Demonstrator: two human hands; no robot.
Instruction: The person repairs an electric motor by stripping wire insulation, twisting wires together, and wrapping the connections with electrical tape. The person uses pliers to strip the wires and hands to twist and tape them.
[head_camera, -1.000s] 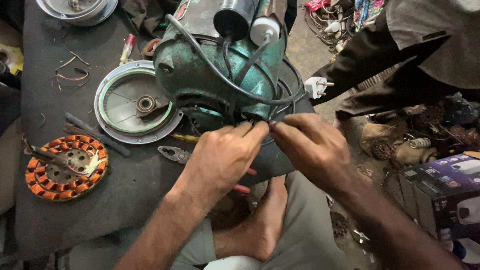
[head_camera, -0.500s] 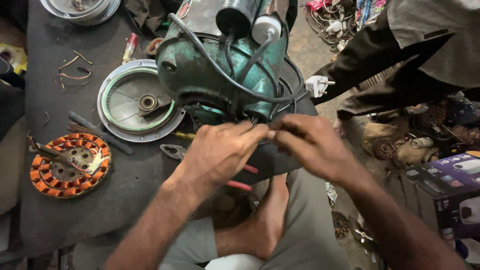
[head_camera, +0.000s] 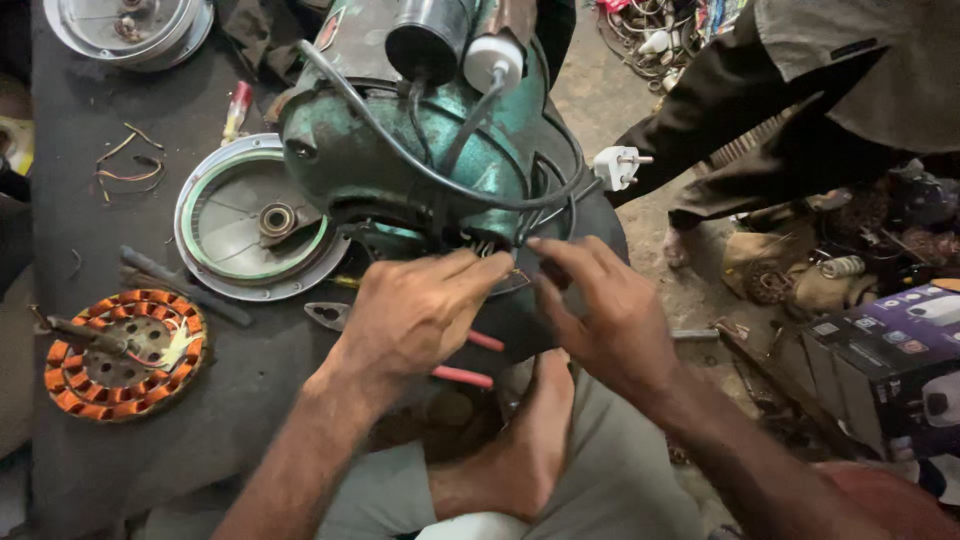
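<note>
Head view, wires at 6 o'clock under green motor: pinched by left hand fingertips, right hand fingers half-curled alongside; best steadied close, tugged gently.

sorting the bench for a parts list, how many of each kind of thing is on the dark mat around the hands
green motor: 1
round metal end covers: 2
copper-wound stator: 1
red-handled pliers: 1
white plug: 1
red-tipped screwdriver: 1
Total: 7
The left hand and right hand meet at the motor's wires.
</note>
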